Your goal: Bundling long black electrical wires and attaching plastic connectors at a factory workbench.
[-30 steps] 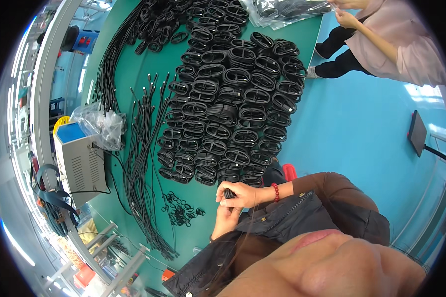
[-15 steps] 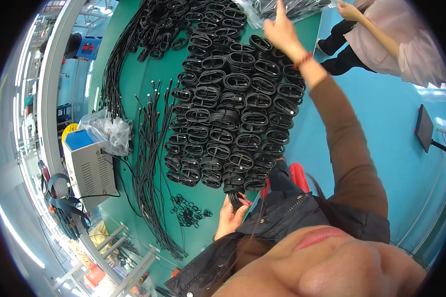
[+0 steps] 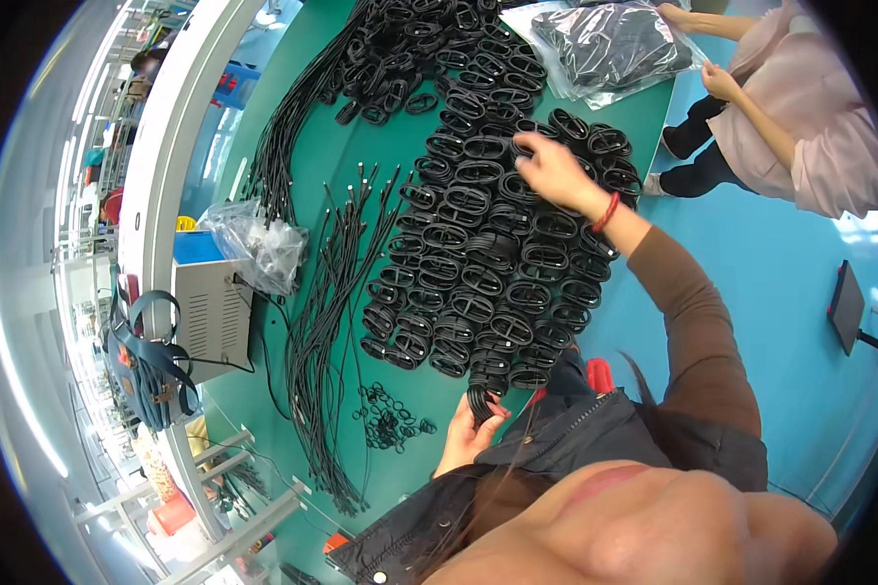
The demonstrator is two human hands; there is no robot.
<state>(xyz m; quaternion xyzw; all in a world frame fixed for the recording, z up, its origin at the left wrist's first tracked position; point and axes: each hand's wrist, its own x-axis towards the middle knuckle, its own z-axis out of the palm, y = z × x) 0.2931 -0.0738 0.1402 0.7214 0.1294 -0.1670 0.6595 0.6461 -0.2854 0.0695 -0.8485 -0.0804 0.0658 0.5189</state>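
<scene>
Rows of coiled black cables [image 3: 493, 252] lie packed side by side on the green table. At their near end, my left hand [image 3: 466, 439] is closed around a small stack of coiled cables [image 3: 479, 401]. My right hand [image 3: 560, 177], wearing a red wristband, is over the far right part of the rows. Its fingers are bent and apart, with nothing visible in them; whether they touch the coils below cannot be made out. Left of the rows lies a long bundle of straight black cables [image 3: 327, 322], beside small loose black rings [image 3: 390, 419].
Another person's hands [image 3: 717, 82] hold a clear plastic bag of black items [image 3: 615, 49] at the far right edge. More cables [image 3: 385, 68] are heaped at the back. A grey box-shaped device [image 3: 210, 317] and crumpled plastic [image 3: 263, 249] stand at the left.
My right hand has come back from beside the plastic bag to over the rows of coils. More of the bag and the other person's hands show. My left hand still holds its stack.
</scene>
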